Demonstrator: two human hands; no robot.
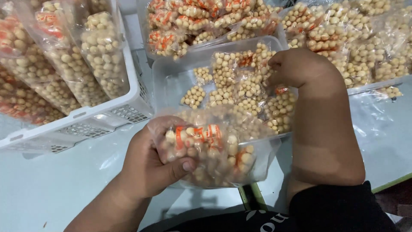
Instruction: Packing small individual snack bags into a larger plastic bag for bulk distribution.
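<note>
My left hand [150, 165] grips a clear plastic bag [214, 150] of small round beige balls with orange-and-white packets among them, held just above the near edge of a clear plastic tray [171, 77]. My right hand [296, 66] reaches into that tray with the wrist bent and the fingers curled among small packs of the same beige balls [240, 92]. Whether it has closed on one of those packs is hidden by the back of the hand.
A white slotted basket [124, 114] at the left holds tall filled bags. Behind the tray stand another clear tub [201, 21] of packs and a pile of filled bags [365, 43] at the right. A pale table surface [51, 184] lies underneath.
</note>
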